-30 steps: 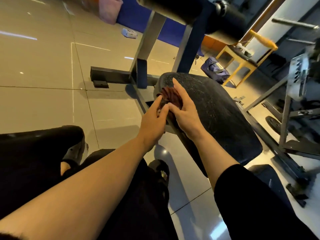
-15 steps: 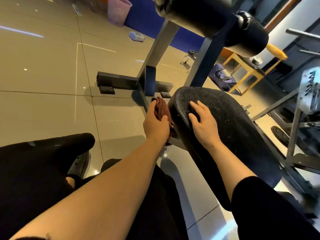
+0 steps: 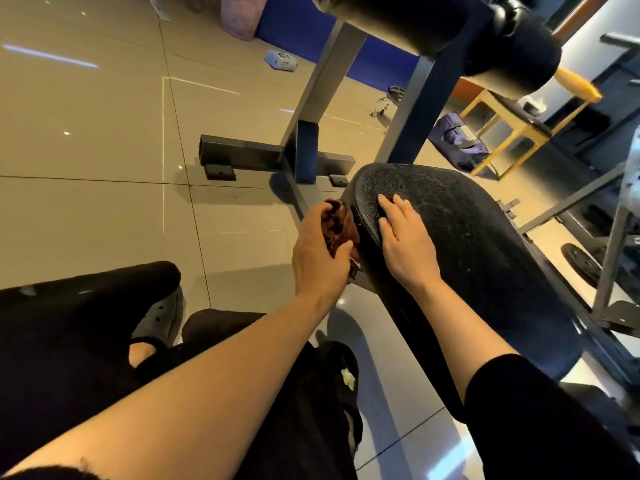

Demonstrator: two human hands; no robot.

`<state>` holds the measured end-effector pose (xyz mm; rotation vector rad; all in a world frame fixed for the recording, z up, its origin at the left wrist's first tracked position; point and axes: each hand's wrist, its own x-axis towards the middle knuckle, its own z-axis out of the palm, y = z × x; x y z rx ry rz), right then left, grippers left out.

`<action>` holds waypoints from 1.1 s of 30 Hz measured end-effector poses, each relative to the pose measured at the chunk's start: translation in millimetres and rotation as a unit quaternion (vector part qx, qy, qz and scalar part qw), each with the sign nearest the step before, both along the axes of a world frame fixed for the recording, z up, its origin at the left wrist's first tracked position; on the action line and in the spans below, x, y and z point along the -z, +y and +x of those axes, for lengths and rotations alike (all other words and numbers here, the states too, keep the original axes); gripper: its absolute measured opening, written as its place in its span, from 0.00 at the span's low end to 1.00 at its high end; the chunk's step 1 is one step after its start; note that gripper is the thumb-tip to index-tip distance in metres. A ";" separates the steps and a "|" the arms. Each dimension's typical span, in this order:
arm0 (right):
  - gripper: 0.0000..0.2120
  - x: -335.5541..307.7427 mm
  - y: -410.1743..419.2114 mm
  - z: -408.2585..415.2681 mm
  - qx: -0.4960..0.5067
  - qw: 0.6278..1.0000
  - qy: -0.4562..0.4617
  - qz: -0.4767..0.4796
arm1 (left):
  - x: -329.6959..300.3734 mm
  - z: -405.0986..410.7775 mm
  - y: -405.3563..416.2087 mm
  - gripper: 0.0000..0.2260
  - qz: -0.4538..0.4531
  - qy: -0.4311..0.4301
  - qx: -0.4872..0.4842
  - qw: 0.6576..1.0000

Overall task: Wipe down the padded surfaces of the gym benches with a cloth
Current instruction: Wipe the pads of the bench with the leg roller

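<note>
Having shifted off the pad top, now wiping its near side edge: left hand (image 3: pixel 320 252) gripping maroon cloth (image 3: pixel 338 226) against bench pad (image 3: pixel 460 237); right hand (image 3: pixel 405 242) resting flat on top, fingers straight, pad stretching away rightward.

Left hand (image 3: pixel 320 251): forearm bare, extended forward; fingers curled around a dark red cloth (image 3: pixel 339 225), held against the near-left edge of the bench pad (image 3: pixel 467 244). Right hand (image 3: pixel 405 242): black sleeve to mid-forearm, wrist bare; palm down, fingers straight and slightly spread, resting flat on the pad's top near its narrow end, just beside the left hand. Both arms reach from the lower frame.
</note>
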<state>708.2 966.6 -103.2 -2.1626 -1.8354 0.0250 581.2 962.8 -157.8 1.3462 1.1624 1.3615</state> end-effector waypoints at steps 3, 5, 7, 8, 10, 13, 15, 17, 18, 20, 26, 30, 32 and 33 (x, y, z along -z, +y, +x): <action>0.21 1.7 2.6 1.5 -0.004 1.000 -0.015 -0.001 | -2.6 -2.0 -1.4 0.21 0.036 0.053 0.014 0.998; 0.21 1.8 2.1 1.9 -0.008 1.000 -0.018 0.001 | 1.5 -2.5 -13.9 0.21 0.076 0.097 0.061 0.991; 0.21 1.3 0.4 0.9 -0.013 1.000 -0.018 0.002 | 4.0 -2.3 -21.2 0.21 0.082 0.114 0.070 0.988; 0.21 1.0 -1.0 0.5 -0.014 1.000 -0.020 0.000 | 3.1 -2.3 -21.1 0.21 0.065 0.102 0.048 0.992; 0.22 0.8 -2.0 0.8 -0.015 0.999 -0.029 0.005 | -3.4 -3.5 -12.8 0.20 0.024 0.053 -0.023 0.998; 0.22 2.3 0.5 3.6 -0.014 0.999 -0.041 0.012 | -15.5 -1.4 4.3 0.19 0.042 0.035 -0.046 0.997; 0.22 4.7 2.7 3.8 -0.016 0.999 -0.046 0.017 | -15.6 -0.7 2.1 0.18 0.078 0.057 -0.023 0.995; 0.22 6.0 1.9 4.1 -0.018 0.999 -0.049 0.011 | -4.1 -5.2 -12.9 0.17 0.101 0.076 0.024 0.992; 0.22 5.8 1.3 4.3 -0.018 0.999 -0.048 0.010 | 1.1 -9.2 -20.9 0.17 0.104 0.087 0.059 0.989; 0.22 5.2 0.1 3.4 -0.016 0.999 -0.042 0.010 | 3.9 -13.4 -21.0 0.17 0.082 0.081 0.068 0.991; 0.22 4.6 1.1 3.5 -0.009 0.999 -0.038 0.020 | -21.9 -0.3 5.6 0.17 0.020 0.005 -0.016 1.000; 0.22 3.9 0.6 2.8 -0.008 0.999 -0.036 0.013 | -12.0 -5.2 1.7 0.14 0.046 0.015 0.036 0.998; 0.22 3.5 -1.4 1.8 -0.009 0.999 -0.031 0.010 | -9.9 -12.5 4.0 0.14 0.013 -0.009 0.063 0.998; 0.22 3.4 -2.3 1.4 -0.010 0.999 -0.030 0.011 | -9.0 -15.6 5.5 0.13 -0.003 -0.027 0.050 0.998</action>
